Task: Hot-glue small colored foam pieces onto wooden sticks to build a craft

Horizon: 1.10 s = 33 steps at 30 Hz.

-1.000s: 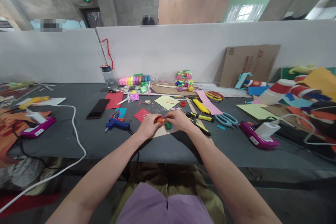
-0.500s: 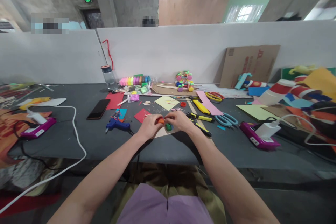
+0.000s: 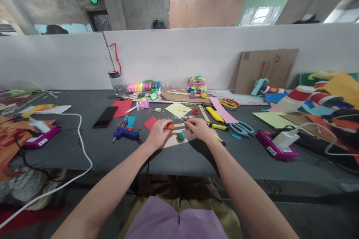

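My left hand [image 3: 157, 133] pinches a small orange block [image 3: 169, 126] between thumb and fingertips, above a pale flat board [image 3: 168, 142]. To its right, my right hand [image 3: 198, 128] has its thumb and fingers drawn together; whatever they may hold is too small to make out. A small green block [image 3: 180, 136], with a bit of blue at its right side, rests on the board between the two hands. Yellow-and-black pliers [image 3: 219, 126] lie just right of my right hand, partly hidden by it.
A blue glue gun [image 3: 125, 133] and a black phone [image 3: 106, 117] lie on the left. Blue-handled scissors [image 3: 241, 128] and a yellow cutter [image 3: 215, 114] are on the right. Power strips [image 3: 276, 148] stand at both sides. A water bottle [image 3: 116, 83] stands at the back.
My hands have moved apart: the right hand went rightward off the orange block, which stays in my left hand. The green block shows more fully now.
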{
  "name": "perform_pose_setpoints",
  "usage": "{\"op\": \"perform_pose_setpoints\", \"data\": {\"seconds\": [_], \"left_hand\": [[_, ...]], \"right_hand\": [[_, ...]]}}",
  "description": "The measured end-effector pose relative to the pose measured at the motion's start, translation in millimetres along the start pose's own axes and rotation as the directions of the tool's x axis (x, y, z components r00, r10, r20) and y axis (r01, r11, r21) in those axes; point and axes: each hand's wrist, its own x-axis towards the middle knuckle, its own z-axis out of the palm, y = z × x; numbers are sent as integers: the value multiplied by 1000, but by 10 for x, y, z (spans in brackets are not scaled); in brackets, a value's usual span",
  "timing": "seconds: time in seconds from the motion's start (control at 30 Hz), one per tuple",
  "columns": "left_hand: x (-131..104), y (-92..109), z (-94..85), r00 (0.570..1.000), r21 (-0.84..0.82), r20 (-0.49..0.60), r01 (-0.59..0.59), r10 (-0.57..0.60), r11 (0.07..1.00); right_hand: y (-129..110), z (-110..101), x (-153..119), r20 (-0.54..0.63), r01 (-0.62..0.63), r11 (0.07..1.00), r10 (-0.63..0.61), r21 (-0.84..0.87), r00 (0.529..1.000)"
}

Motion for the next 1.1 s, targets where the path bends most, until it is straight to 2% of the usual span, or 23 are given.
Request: {"op": "perform_pose_setpoints", "data": {"seconds": [0.2,0.3,0.43,0.57,0.67,0.9,1.1], "left_hand": [[7,28,-6,1000,-6,-8,-26,26,1000],[10,31,-3,1000,-7,-11,-29,29,1000],[5,17,8,1000,21,26,-11,10,1000],[-4,-9,18,996,71,92,11,-18,997],[-10,-37,27,992,95,122,18,-30,995],[-7,-64,31,992,71,122,16,-25,997],[-10,-39,16,997,-95,54,62,-57,994]], "right_hand": [[-41,8,-9,85,-139,964,123,225,989],[-35,18,-11,97,-165,951,144,263,985],[-8,43,-17,73,-120,984,111,133,991],[17,53,-19,8,31,993,-30,-117,1000],[22,49,-21,1,77,974,-79,-213,997],[-1,34,-45,25,69,960,-64,-272,998],[-39,25,-65,5,101,962,-103,-255,995]]}}
